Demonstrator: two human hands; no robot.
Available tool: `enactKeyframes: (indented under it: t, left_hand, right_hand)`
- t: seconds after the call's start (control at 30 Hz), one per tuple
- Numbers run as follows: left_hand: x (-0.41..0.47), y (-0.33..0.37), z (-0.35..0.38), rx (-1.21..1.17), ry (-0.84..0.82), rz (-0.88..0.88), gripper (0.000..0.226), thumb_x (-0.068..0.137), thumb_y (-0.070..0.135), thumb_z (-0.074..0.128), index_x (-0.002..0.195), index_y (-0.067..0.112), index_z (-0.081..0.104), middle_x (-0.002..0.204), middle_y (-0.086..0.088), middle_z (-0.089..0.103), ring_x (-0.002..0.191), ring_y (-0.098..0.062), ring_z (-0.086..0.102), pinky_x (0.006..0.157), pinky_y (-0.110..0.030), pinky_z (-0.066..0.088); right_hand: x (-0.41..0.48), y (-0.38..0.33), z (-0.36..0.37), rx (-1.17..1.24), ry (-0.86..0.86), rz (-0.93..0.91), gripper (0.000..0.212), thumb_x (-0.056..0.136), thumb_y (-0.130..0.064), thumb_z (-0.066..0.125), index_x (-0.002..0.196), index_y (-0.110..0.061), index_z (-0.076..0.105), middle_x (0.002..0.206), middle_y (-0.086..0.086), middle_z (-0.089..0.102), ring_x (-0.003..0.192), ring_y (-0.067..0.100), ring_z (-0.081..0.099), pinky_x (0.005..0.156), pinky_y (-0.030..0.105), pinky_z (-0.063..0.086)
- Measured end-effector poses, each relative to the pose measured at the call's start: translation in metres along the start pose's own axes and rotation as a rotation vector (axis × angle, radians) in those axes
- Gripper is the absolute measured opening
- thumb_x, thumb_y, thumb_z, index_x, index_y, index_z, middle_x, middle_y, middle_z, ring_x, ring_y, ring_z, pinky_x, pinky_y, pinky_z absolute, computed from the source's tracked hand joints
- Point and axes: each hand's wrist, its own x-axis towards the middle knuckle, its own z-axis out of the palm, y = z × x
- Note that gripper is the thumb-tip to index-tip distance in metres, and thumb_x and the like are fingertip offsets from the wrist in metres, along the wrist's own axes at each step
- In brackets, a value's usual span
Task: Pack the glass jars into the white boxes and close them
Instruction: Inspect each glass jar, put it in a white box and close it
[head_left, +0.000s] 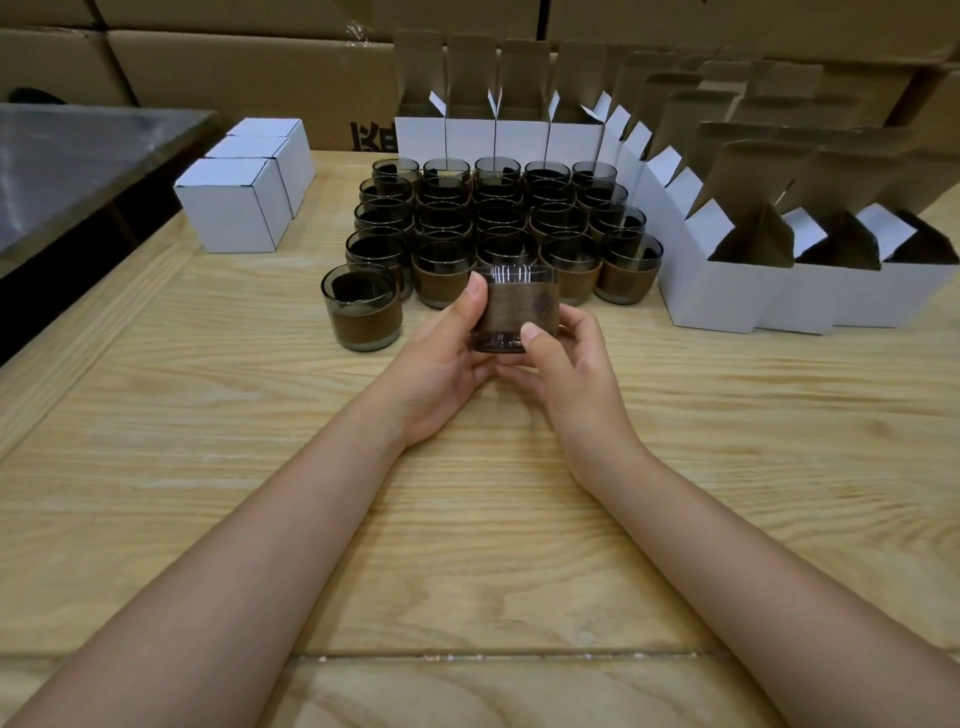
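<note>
A glass jar (519, 306) with a brown band round its middle is held up just above the tabletop (208, 467), near the centre of the scene, tilted so that its band faces the camera. Both hands hold it. The left hand (441, 364) cups its left side, with the thumb pressed high on the glass. The right hand (566, 374) curls round its right side, with the thumb on the lower front edge. Each grip is closed on the jar, and the fingers behind it are mostly hidden.

Just beyond the held jar stands a tight block of matching jars (498, 218), upright in rows. One single jar (362, 306) stands apart at the block's near left corner.

Far behind the block runs a row of open white boxes (470, 137) with their flaps standing up. The row curves round the right side towards more open boxes (727, 291) nearer the camera. To the left of the block sit three closed white boxes (234, 205), touching one another in a line.

Brown cartons (234, 67) are stacked along the far wall. A dark flat surface (78, 156) lies at the far left, beside the tabletop.
</note>
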Motion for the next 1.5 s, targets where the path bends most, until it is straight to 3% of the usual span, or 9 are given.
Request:
enactKeyframes:
  t: [0.07, 0.13, 0.3, 0.53, 0.77, 1.07, 1.2, 1.37, 1.5]
  left_hand:
    - [0.0, 0.0, 0.0, -0.005, 0.0, 0.01, 0.049, 0.084, 0.05, 0.045, 0.118, 0.016, 0.059, 0.111, -0.004, 0.071, 0.107, -0.018, 0.066, 0.095, -0.029, 0.052]
    - [-0.001, 0.001, 0.001, -0.005, 0.002, 0.017, 0.049, 0.084, 0.048, 0.045, 0.118, 0.016, 0.059, 0.114, -0.006, 0.07, 0.109, -0.02, 0.065, 0.097, -0.03, 0.051]
    - [-0.002, 0.001, 0.003, 0.042, 0.011, 0.012, 0.056, 0.087, 0.047, 0.045, 0.127, 0.009, 0.054, 0.129, -0.02, 0.06, 0.119, -0.032, 0.059, 0.107, -0.045, 0.043]
    - [-0.001, 0.0, 0.003, 0.02, 0.029, 0.025, 0.054, 0.084, 0.046, 0.049, 0.124, 0.012, 0.056, 0.129, -0.019, 0.06, 0.12, -0.031, 0.058, 0.104, -0.037, 0.047]
    - [0.001, 0.001, 0.002, 0.019, 0.034, -0.025, 0.073, 0.079, 0.065, 0.035, 0.127, 0.014, 0.056, 0.119, -0.008, 0.067, 0.113, -0.022, 0.063, 0.097, -0.03, 0.05]
    - [0.0, 0.003, 0.003, -0.035, 0.021, -0.002, 0.056, 0.083, 0.05, 0.043, 0.121, 0.012, 0.059, 0.119, -0.013, 0.066, 0.111, -0.022, 0.063, 0.095, -0.031, 0.051]
    - [0.001, 0.002, 0.002, -0.047, 0.065, 0.045, 0.05, 0.084, 0.046, 0.046, 0.117, 0.011, 0.059, 0.113, -0.01, 0.068, 0.109, -0.021, 0.063, 0.095, -0.033, 0.051]
    - [0.001, 0.003, 0.002, -0.007, 0.116, 0.069, 0.05, 0.084, 0.044, 0.048, 0.119, 0.01, 0.057, 0.117, -0.013, 0.064, 0.113, -0.025, 0.059, 0.1, -0.038, 0.047]
    - [-0.001, 0.004, 0.004, 0.019, 0.131, 0.067, 0.055, 0.083, 0.043, 0.049, 0.123, 0.007, 0.054, 0.117, -0.012, 0.063, 0.11, -0.023, 0.06, 0.099, -0.038, 0.047]
  right_hand:
    - [-0.002, -0.002, 0.0, -0.069, 0.017, -0.019, 0.052, 0.073, -0.042, 0.07, 0.115, -0.023, 0.045, 0.109, -0.005, 0.061, 0.096, 0.01, 0.067, 0.085, 0.031, 0.055]
    - [-0.004, -0.005, 0.0, -0.133, 0.044, -0.051, 0.065, 0.068, -0.048, 0.078, 0.116, -0.024, 0.043, 0.11, -0.009, 0.057, 0.089, -0.001, 0.066, 0.078, 0.023, 0.054]
    - [-0.005, -0.004, -0.002, -0.244, 0.065, -0.069, 0.06, 0.076, -0.028, 0.078, 0.116, -0.021, 0.035, 0.113, -0.006, 0.053, 0.08, -0.013, 0.062, 0.066, 0.007, 0.047]
    - [-0.003, -0.005, -0.001, -0.177, 0.082, -0.054, 0.038, 0.083, -0.023, 0.073, 0.103, -0.032, 0.042, 0.107, -0.006, 0.058, 0.082, -0.007, 0.064, 0.071, 0.013, 0.05]
    - [-0.005, -0.011, 0.004, 0.077, 0.025, 0.044, 0.028, 0.097, -0.01, 0.05, 0.122, -0.001, 0.046, 0.105, 0.009, 0.064, 0.083, 0.007, 0.069, 0.074, 0.022, 0.057]
    - [-0.005, -0.015, 0.004, 0.115, -0.03, 0.138, 0.024, 0.099, -0.012, 0.045, 0.121, -0.002, 0.046, 0.103, 0.016, 0.066, 0.085, 0.016, 0.068, 0.084, 0.031, 0.057]
    - [-0.003, -0.013, 0.003, 0.182, -0.01, 0.165, 0.037, 0.095, -0.019, 0.055, 0.129, -0.01, 0.041, 0.099, 0.008, 0.068, 0.086, 0.019, 0.069, 0.087, 0.036, 0.057]
    - [-0.003, -0.011, 0.001, 0.105, 0.02, 0.171, 0.074, 0.065, -0.042, 0.073, 0.126, -0.02, 0.039, 0.126, 0.016, 0.056, 0.088, 0.017, 0.071, 0.086, 0.033, 0.057]
    - [-0.003, -0.007, 0.001, -0.036, 0.016, 0.138, 0.071, 0.059, -0.048, 0.082, 0.114, -0.03, 0.04, 0.127, 0.012, 0.053, 0.093, 0.022, 0.069, 0.091, 0.042, 0.055]
